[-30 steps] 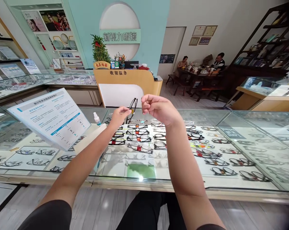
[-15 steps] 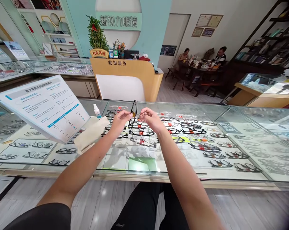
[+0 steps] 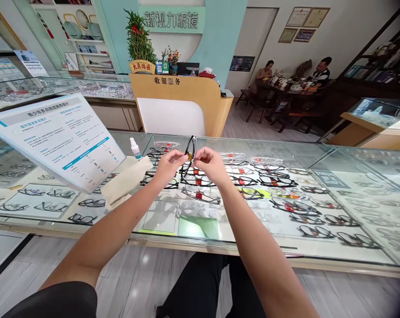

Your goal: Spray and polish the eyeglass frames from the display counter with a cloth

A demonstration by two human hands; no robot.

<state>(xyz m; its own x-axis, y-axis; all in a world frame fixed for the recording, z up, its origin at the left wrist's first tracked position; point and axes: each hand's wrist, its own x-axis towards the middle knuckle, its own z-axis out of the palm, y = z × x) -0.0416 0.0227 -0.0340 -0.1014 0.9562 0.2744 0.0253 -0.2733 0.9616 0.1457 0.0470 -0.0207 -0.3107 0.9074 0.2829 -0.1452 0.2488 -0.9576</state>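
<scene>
A pair of black-framed eyeglasses (image 3: 191,145) is held upright and edge-on above the glass counter. My left hand (image 3: 169,167) pinches it from the left side, and a small yellow-orange patch, perhaps a tag, shows by the fingertips. From the other side my right hand (image 3: 210,164) has its fingers curled, with thumb and fingertips closed at the frame's edge. Exactly which part it grips is partly hidden. Below both hands, several glasses with red tags, among them a clear-framed pair (image 3: 200,194), lie in rows in the display case.
A glass display counter (image 3: 200,240) spans the front. On its left stand a printed sign board (image 3: 60,137), a beige cloth (image 3: 125,179) and a small white bottle (image 3: 134,148). Behind is a wooden cashier desk (image 3: 216,95). Two people sit at a table (image 3: 286,86) farther back.
My right hand has moved in to the eyeglasses, where a gap was before. My left hand still holds them. The whole view has shifted slightly.
</scene>
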